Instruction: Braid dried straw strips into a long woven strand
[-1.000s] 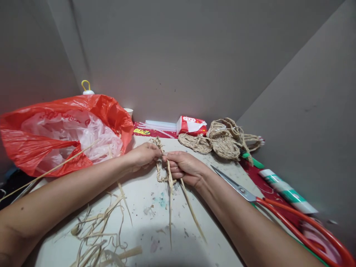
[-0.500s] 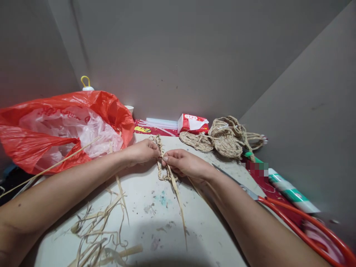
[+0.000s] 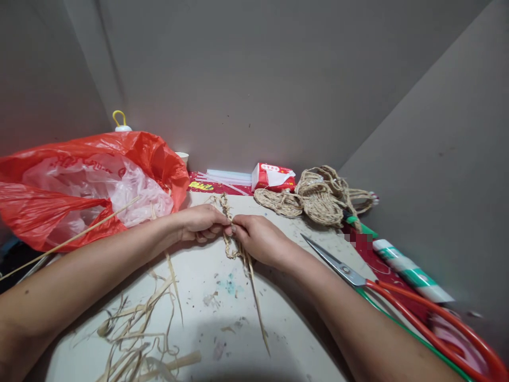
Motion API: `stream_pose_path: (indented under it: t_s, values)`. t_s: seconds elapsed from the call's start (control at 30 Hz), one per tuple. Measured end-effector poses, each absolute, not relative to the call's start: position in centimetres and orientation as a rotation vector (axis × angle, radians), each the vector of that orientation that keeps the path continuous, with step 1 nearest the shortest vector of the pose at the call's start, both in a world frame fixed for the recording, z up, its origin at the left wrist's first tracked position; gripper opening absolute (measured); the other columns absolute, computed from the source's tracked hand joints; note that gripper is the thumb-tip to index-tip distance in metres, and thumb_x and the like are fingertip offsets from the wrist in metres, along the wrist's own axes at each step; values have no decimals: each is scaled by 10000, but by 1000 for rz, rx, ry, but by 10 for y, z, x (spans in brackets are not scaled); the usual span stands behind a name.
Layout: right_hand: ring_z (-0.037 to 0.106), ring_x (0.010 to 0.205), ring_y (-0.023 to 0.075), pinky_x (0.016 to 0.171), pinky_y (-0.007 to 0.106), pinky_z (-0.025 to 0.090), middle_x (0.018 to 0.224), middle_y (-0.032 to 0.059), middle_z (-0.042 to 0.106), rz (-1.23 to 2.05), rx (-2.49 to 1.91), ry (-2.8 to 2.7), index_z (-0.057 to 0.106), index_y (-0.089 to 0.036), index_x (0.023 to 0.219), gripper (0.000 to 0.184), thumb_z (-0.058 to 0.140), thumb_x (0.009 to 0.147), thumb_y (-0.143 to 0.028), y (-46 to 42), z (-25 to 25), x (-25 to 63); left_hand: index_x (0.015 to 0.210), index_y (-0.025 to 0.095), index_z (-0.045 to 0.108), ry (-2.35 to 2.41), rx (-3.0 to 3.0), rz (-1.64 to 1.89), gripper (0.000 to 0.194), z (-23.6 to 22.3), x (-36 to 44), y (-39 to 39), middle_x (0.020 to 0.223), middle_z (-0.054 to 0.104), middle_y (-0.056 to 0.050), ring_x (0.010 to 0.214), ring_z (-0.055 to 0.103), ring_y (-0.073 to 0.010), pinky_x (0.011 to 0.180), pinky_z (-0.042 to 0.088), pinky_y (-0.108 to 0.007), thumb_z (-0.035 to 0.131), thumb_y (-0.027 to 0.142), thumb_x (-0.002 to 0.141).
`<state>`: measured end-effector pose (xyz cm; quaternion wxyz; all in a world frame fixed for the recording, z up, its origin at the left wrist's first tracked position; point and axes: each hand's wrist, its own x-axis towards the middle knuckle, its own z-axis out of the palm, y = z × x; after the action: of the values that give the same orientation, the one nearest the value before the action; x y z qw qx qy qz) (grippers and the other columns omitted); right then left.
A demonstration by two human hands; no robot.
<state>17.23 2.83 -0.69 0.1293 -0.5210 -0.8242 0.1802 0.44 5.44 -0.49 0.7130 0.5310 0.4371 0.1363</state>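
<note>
Two hands meet above the table [image 3: 284, 339], fingertips nearly touching: the left hand [image 3: 202, 223] and the right hand [image 3: 262, 239] are each closed in a pinch on a thin straw cord [image 3: 227, 248]. Its knotted length shows beyond and below the fingers, and a long straw end [image 3: 255, 292] trails from beneath the right hand. A slack pinch could let the twist open; a hard tug could split the dry-looking fibre. That trailing end could catch under the right wrist, and the scissors [image 3: 338, 267], just beside that forearm, could scratch it if the elbow swung outward.
</note>
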Motion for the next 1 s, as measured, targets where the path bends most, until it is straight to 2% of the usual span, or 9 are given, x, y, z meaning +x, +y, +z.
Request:
stream_pose_path:
  t_s: [0.17, 0.4, 0.47, 0.6, 0.7, 0.77, 0.87, 0.93, 1.0]
  values:
    - [539, 660, 184, 532, 269, 261, 778, 79, 682, 322, -1670, -2501, 640, -203, 787, 265, 399, 863, -284, 24, -5, 170, 630, 151, 540, 1055, 1193, 366, 163, -11, 10, 49, 396, 235, 87, 331, 148, -45, 340, 78, -204, 481, 197, 775]
    - [467, 558, 130, 503, 248, 260, 632, 29, 605, 505, -1671, -2414, 577, -181, 640, 218, 472, 816, -254, 27, 3, 179, 610, 164, 529, 1220, 1335, 427, 196, -11, 19, 40, 343, 260, 78, 309, 174, -56, 327, 125, -211, 453, 204, 786]
    - [442, 522, 119, 483, 241, 256, 556, 7, 552, 644, -1707, -2317, 538, -176, 589, 211, 501, 790, -228, 27, 9, 179, 608, 162, 534, 1234, 1340, 435, 193, -11, 19, 39, 343, 269, 78, 307, 179, -55, 325, 124, -210, 454, 203, 779]
    - [343, 404, 91, 424, 225, 247, 436, -45, 420, 1207, -1649, -2007, 495, -180, 574, 257, 442, 823, -216, 20, 15, 170, 591, 156, 548, 1160, 1317, 502, 200, -12, 18, 39, 354, 292, 75, 304, 186, -51, 322, 111, -211, 461, 204, 765]
    - [351, 368, 93, 409, 226, 269, 426, -35, 450, 1379, -1575, -1930, 522, -179, 620, 263, 392, 843, -228, 13, 8, 160, 519, 161, 488, 1093, 1213, 518, 230, -13, 17, 39, 349, 280, 72, 300, 177, -43, 327, 86, -210, 462, 174, 747]
    - [455, 417, 119, 446, 239, 320, 489, 20, 556, 1180, -1632, -2062, 553, -170, 623, 267, 401, 835, -227, 8, 1, 155, 486, 175, 390, 1070, 1116, 524, 254, -13, 17, 39, 359, 264, 75, 303, 172, -38, 333, 74, -205, 466, 138, 725]
    - [618, 633, 206, 567, 282, 391, 729, 137, 693, 612, -1743, -2330, 640, -146, 710, 266, 413, 832, -211, 1, -3, 150, 509, 186, 317, 1015, 1015, 546, 285, -12, 17, 38, 396, 245, 86, 320, 160, -31, 340, 76, -193, 496, 131, 723]
    - [654, 745, 264, 620, 315, 411, 840, 186, 707, 382, -1803, -2436, 674, -132, 831, 273, 407, 837, -190, -3, 0, 148, 528, 187, 319, 976, 966, 553, 293, -12, 17, 37, 411, 253, 87, 329, 154, -29, 343, 76, -189, 510, 151, 748]
    - [664, 798, 308, 647, 342, 424, 864, 221, 703, 322, -1845, -2497, 678, -108, 904, 294, 394, 841, -151, -7, 5, 145, 537, 184, 332, 948, 946, 568, 301, -12, 18, 36, 415, 254, 87, 335, 150, -29, 343, 74, -187, 516, 172, 775]
